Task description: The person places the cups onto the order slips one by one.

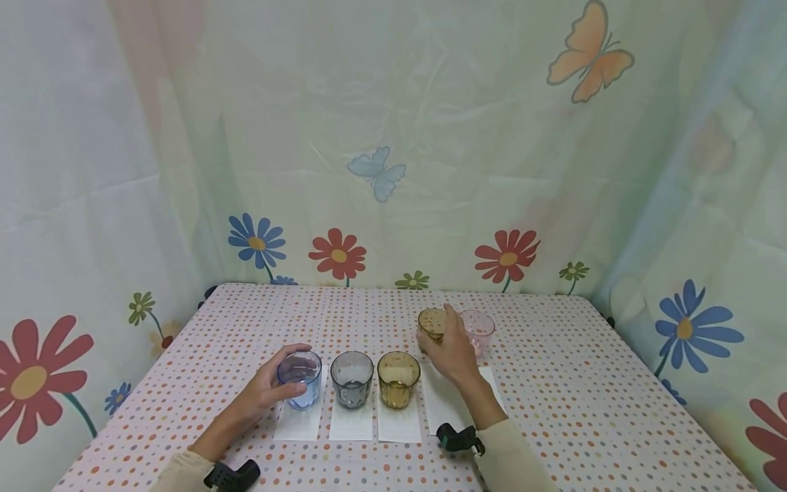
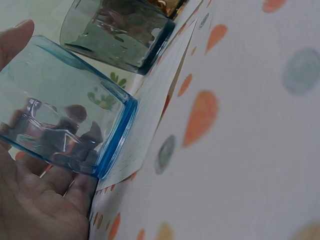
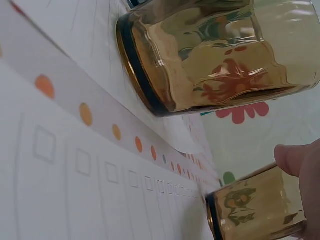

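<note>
My left hand (image 1: 266, 388) holds a clear blue glass (image 1: 301, 384) around its side, thumb in front and fingers behind. The glass stands upright at the left; its base meets the white paper in the left wrist view. Farther back on the right, my right hand (image 1: 453, 350) grips a small amber glass (image 1: 432, 321) with the thumb at its left side. In the right wrist view this amber glass (image 3: 250, 202) is partly cut off. Partly behind that hand is a pink glass (image 1: 481, 326). A grey glass (image 1: 352, 384) and another amber glass (image 1: 398, 384) stand between the hands.
White paper strips (image 1: 351, 429) lie under the front row of glasses. A white sheet (image 1: 439, 410) lies beneath the right forearm, printed with small squares in the right wrist view. The dotted tablecloth (image 1: 584, 410) covers the table, and a flowered curtain (image 1: 418, 225) hangs behind it.
</note>
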Tool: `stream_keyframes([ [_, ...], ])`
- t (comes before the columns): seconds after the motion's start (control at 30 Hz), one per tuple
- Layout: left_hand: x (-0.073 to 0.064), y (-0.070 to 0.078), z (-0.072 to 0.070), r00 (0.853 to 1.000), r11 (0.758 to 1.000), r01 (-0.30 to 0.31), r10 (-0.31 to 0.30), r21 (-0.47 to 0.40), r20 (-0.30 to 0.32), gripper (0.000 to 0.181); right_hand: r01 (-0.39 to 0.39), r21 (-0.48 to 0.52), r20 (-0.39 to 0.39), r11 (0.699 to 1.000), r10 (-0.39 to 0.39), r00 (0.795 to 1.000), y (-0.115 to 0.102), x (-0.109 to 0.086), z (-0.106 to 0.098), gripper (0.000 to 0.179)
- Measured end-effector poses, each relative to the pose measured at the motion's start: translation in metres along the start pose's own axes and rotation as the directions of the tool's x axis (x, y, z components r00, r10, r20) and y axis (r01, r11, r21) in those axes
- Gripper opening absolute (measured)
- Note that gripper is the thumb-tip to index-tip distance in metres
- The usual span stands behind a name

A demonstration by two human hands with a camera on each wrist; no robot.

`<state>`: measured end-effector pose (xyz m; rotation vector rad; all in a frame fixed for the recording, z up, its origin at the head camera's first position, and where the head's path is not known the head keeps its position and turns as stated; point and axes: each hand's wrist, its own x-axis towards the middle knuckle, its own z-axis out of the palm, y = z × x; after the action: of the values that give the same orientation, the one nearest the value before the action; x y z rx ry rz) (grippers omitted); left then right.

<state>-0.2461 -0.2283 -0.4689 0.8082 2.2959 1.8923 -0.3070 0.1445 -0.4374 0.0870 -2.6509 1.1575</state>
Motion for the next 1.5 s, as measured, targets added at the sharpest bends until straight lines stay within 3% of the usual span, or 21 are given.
stream_keyframes([
  [0.17,0.000,0.000,0.000,1.000,1.000,0.024,-0.024,0.004,-0.007,0.063,0.006,0.031,-0.006,0.999,-0.006,1.000,0.006,0.002,0.003,0.090],
  [0.4,0.000,0.000,0.000,1.000,0.999,-0.012,0.012,-0.039,0.021,0.063,0.022,0.048,-0.028,0.999,-0.021,0.999,0.007,0.003,0.004,0.089],
  [0.7,0.000,0.002,0.000,1.000,1.000,-0.004,0.004,-0.015,0.010,0.062,0.016,0.070,-0.026,0.997,-0.014,1.000,0.001,0.003,0.001,0.092],
  [0.87,-0.001,0.004,0.000,1.000,1.000,0.008,-0.008,0.004,0.000,0.062,0.051,0.077,-0.069,0.996,-0.046,0.997,-0.003,0.001,0.001,0.088],
  [1.1,-0.001,0.001,0.000,0.999,0.999,-0.050,0.050,0.008,0.016,0.061,0.093,0.065,-0.157,0.994,-0.082,0.984,-0.009,-0.001,0.000,0.081],
  [1.37,-0.001,0.001,0.000,1.000,1.000,-0.003,0.003,-0.022,0.009,0.061,0.134,0.092,-0.184,0.987,-0.116,0.976,-0.015,-0.004,-0.007,0.078],
  [1.5,-0.001,0.001,-0.001,0.999,0.999,-0.030,0.030,-0.014,0.023,0.060,0.182,0.111,-0.183,0.977,-0.159,0.970,-0.016,-0.005,-0.010,0.074],
])
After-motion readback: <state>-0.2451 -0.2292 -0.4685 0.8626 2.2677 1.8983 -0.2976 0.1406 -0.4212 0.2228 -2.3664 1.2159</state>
